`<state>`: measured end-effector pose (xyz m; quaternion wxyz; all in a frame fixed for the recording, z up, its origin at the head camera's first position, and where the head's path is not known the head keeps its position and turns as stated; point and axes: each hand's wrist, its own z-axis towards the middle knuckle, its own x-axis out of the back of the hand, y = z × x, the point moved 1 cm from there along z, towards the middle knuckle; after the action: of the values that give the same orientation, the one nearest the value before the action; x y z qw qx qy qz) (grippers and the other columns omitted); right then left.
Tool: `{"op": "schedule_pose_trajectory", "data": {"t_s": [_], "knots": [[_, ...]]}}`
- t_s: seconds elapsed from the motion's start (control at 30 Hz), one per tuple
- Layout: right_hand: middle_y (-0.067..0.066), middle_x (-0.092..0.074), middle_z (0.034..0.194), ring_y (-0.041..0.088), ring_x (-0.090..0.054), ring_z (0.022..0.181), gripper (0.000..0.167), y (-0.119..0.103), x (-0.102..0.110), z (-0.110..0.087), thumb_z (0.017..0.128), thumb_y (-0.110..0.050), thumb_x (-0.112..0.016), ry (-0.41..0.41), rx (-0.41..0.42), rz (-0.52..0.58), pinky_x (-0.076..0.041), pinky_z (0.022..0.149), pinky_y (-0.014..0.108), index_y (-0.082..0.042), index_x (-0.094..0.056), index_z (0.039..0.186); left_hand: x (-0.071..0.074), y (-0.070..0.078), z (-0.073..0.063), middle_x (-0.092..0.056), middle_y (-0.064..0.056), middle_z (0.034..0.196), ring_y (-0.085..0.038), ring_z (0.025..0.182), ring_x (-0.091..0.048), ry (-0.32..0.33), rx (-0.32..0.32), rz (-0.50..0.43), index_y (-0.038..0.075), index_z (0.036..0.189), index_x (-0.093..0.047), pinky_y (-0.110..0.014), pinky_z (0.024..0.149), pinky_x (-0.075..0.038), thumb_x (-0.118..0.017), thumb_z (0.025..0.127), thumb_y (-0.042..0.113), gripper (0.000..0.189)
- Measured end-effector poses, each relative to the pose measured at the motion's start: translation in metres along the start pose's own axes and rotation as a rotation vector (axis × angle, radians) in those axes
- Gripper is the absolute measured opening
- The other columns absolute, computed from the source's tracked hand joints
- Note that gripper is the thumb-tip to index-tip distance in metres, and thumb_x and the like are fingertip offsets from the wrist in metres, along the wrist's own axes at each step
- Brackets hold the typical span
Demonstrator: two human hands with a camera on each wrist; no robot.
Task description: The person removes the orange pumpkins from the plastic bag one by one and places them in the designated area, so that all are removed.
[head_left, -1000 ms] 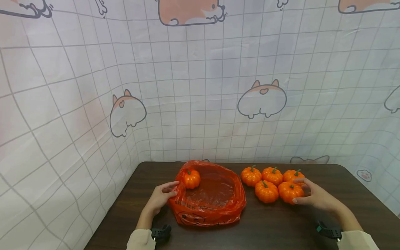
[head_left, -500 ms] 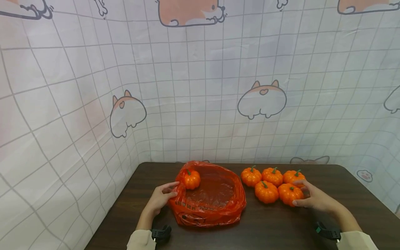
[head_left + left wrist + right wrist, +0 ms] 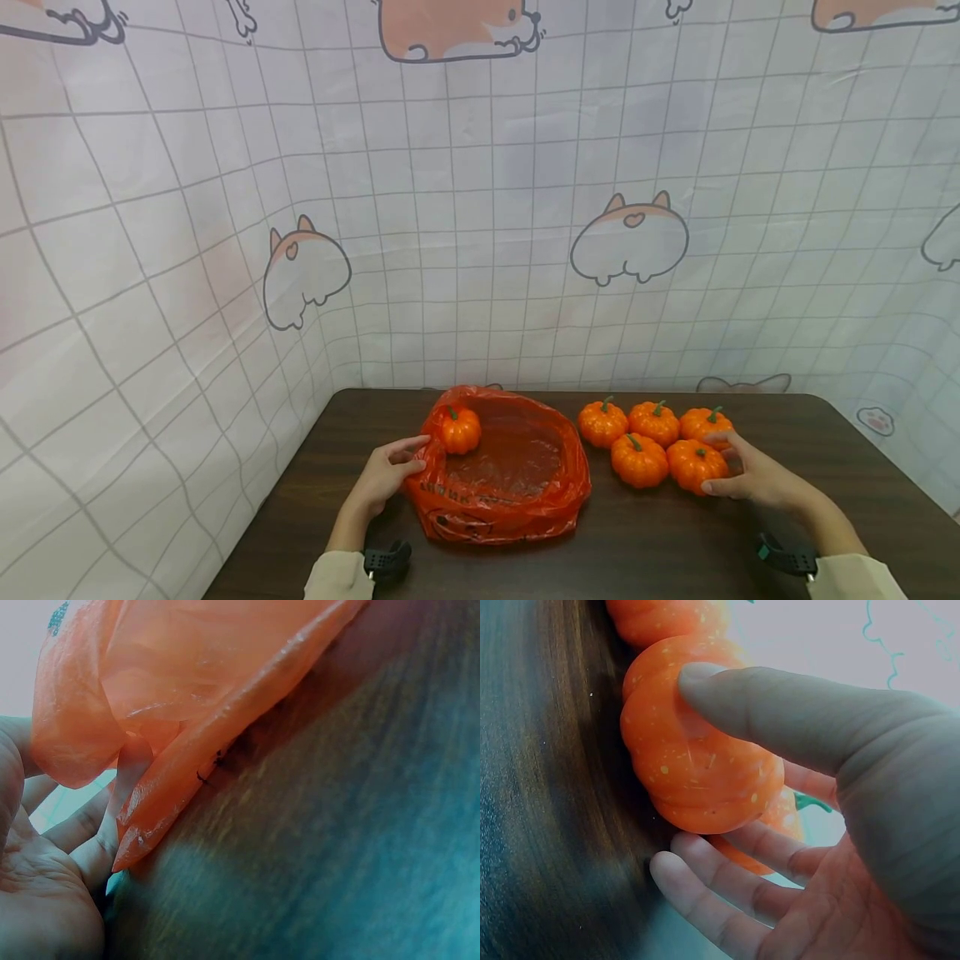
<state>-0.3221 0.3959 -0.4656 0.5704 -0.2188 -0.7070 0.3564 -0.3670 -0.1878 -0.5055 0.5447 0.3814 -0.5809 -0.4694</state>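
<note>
An orange-red plastic bag (image 3: 510, 525) stands wide open, with one small toy-like orange pumpkin (image 3: 460, 430) inside at its left. At the bag's left side my left hand (image 3: 384, 473) holds a fold between thumb and fingers; some fingertips are hidden by the plastic in the left wrist view. My right hand (image 3: 765, 472) is around the front right pumpkin (image 3: 696, 467). Its thumb presses the near side in the right wrist view, the index finger reaches behind, and the other fingers (image 3: 705, 900) stretch loosely underneath. That pumpkin rests on the table.
Several more pumpkins, among them a front left one (image 3: 639, 461) and a back right one (image 3: 705, 423), sit close together against the held one. The dark wooden table (image 3: 600, 567) ends at a grid-patterned cloth (image 3: 517, 275) behind. Black straps circle both wrists.
Very little differs. My right hand and the pumpkin in it have dipped slightly toward me since a second ago. The left hand and the bag stay put.
</note>
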Motion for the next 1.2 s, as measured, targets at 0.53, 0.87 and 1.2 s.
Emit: {"op": "schedule_pose_trajectory", "data": {"t_s": [0.53,0.87,1.2], "knots": [[0.042,-0.042,0.137,0.042,-0.061,0.112,0.080,0.000,0.000,0.001,0.094,-0.028,-0.075,0.011,0.003,-0.021,-0.056,0.086,0.051,0.004,-0.028,0.150,0.000,0.000,0.000,-0.068,-0.018,0.109,-0.021,0.089,-0.063,0.000,0.005,0.003,0.011,0.138,-0.065,-0.033,0.075,-0.054,-0.067,0.097,0.009,0.041],[0.043,-0.041,0.138,0.044,-0.060,0.114,0.079,-0.002,0.000,0.000,0.093,-0.028,-0.075,0.008,0.008,-0.023,-0.055,0.086,0.052,0.004,-0.028,0.149,0.000,-0.001,0.000,-0.068,-0.019,0.111,-0.021,0.090,-0.065,-0.010,-0.006,0.003,0.011,0.138,-0.065,-0.033,0.075,-0.055,-0.067,0.097,0.010,0.041],[0.037,-0.042,0.134,0.042,-0.061,0.113,0.075,-0.011,0.006,-0.007,0.093,-0.029,-0.076,0.016,0.006,-0.018,-0.055,0.087,0.051,0.002,-0.033,0.146,0.000,0.000,0.000,-0.069,-0.018,0.110,-0.020,0.089,-0.064,-0.003,0.002,-0.001,0.011,0.138,-0.065,-0.033,0.075,-0.054,-0.067,0.097,0.009,0.041]]}}
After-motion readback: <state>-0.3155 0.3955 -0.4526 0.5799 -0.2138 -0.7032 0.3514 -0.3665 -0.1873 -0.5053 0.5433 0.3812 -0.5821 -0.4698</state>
